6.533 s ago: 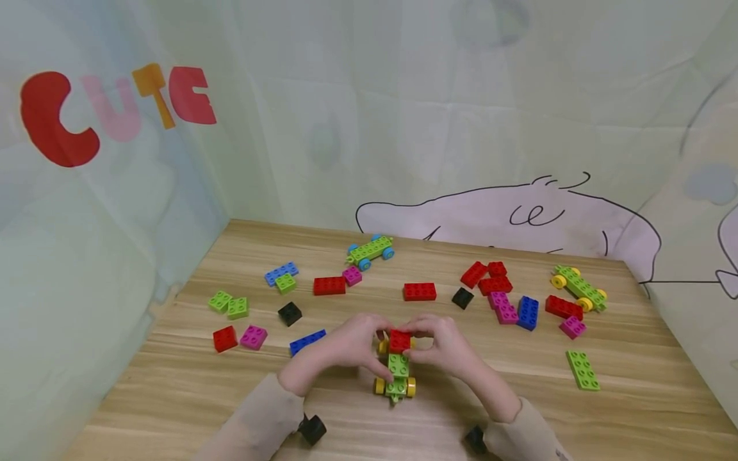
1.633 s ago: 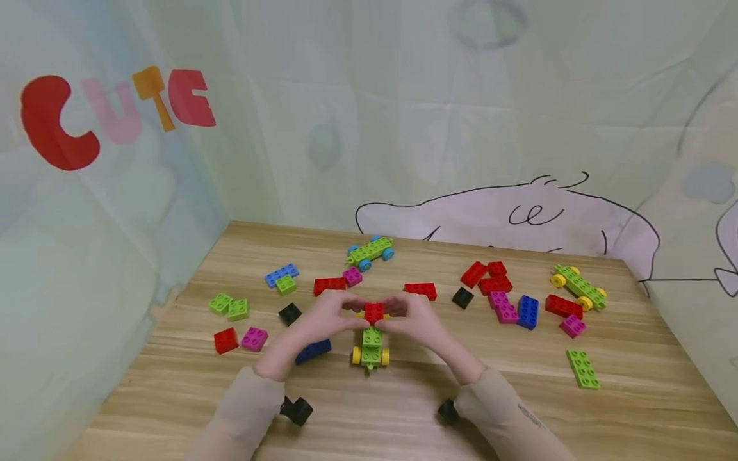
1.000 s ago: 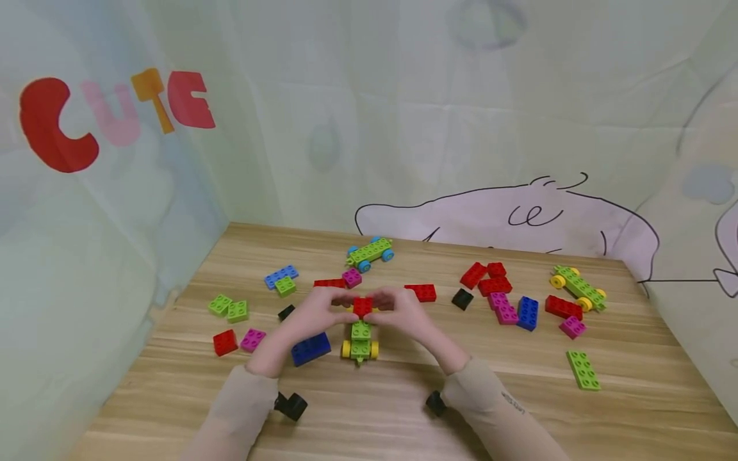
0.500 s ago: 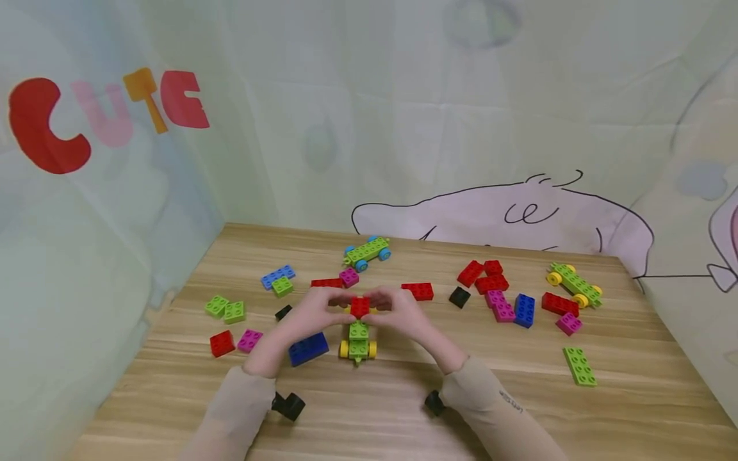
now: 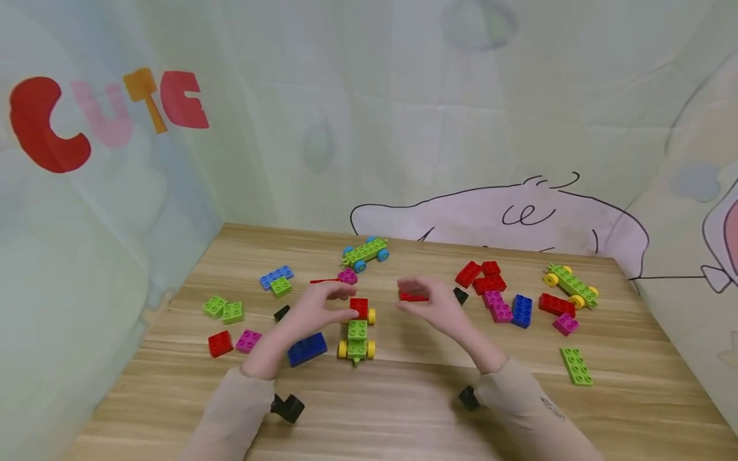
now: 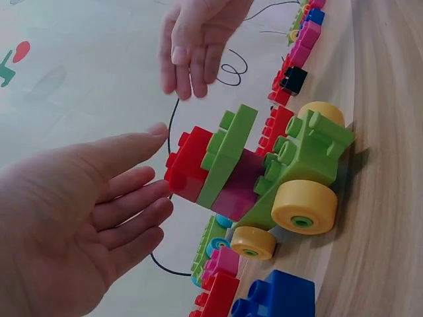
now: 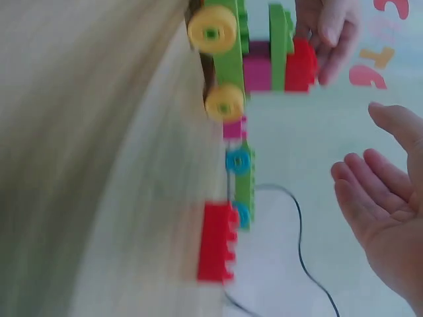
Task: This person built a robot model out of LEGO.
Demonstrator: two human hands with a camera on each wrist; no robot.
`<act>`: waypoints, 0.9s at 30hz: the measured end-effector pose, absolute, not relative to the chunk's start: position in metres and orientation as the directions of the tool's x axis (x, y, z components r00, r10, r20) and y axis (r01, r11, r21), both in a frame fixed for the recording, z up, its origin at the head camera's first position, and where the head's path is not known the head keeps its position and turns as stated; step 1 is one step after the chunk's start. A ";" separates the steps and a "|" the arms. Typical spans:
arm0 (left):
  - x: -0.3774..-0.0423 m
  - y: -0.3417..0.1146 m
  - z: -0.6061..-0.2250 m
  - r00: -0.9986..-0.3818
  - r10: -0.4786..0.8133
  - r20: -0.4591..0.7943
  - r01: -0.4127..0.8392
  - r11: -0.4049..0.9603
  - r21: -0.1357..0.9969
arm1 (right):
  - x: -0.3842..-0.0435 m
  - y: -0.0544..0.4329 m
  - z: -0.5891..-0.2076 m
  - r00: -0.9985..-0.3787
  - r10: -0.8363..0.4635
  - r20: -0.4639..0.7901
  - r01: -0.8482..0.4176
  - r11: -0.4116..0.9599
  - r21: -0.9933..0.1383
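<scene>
A toy car (image 5: pixel 356 349) with a green base and yellow wheels stands mid-table. The left wrist view shows its stack: a magenta brick (image 6: pixel 239 188), a green plate (image 6: pixel 228 155) and a red brick (image 6: pixel 192 165) on top. My left hand (image 5: pixel 317 312) is just left of the red brick, fingers extended, thumb close to it; whether it touches is unclear. My right hand (image 5: pixel 435 307) hovers to the right, apart from the car, fingers loosely bent around nothing. It partly hides a red brick (image 5: pixel 414 297) and a black brick (image 5: pixel 460 296) behind it.
A blue brick (image 5: pixel 307 349) lies beside my left wrist. Behind stands a green car base with blue wheels (image 5: pixel 366 253); another with yellow wheels (image 5: pixel 571 285) is at the right. Loose bricks lie on both sides, including a green plate (image 5: pixel 576 366). A fabric backdrop borders the table.
Earlier both hands held the red brick on the car, and the car shifted left and farther away. Now the right hand has let go and moved right; the left hand's grip has loosened.
</scene>
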State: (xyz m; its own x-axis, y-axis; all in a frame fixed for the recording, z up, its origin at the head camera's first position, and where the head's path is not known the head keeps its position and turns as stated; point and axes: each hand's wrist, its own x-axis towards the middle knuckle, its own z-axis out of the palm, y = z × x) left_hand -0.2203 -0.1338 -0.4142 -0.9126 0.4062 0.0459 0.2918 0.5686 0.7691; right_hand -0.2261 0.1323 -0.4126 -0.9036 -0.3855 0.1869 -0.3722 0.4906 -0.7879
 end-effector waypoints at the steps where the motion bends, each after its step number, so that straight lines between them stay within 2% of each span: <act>1: -0.220 -0.133 -0.414 -0.912 0.405 0.057 0.301 0.570 0.765 | -0.226 0.140 -0.410 -0.907 -0.366 0.209 -0.381 0.499 -0.779; 9: -0.217 -0.123 -0.419 -0.924 0.379 0.046 0.284 0.601 0.747 | -0.238 0.211 -0.400 -0.879 -0.247 0.407 -0.469 0.594 -0.653; 17: -0.220 -0.121 -0.425 -0.919 0.391 0.055 0.304 0.612 0.730 | -0.244 0.282 -0.401 -0.830 -0.165 0.532 -0.484 0.686 -0.543; 23: -0.220 -0.122 -0.425 -0.916 0.395 0.067 0.317 0.614 0.723 | -0.251 0.331 -0.397 -0.826 -0.115 0.551 -0.434 0.753 -0.494; 27: -0.219 -0.121 -0.424 -0.915 0.399 0.064 0.318 0.614 0.722 | -0.252 0.358 -0.390 -0.863 -0.058 0.502 -0.336 0.808 -0.485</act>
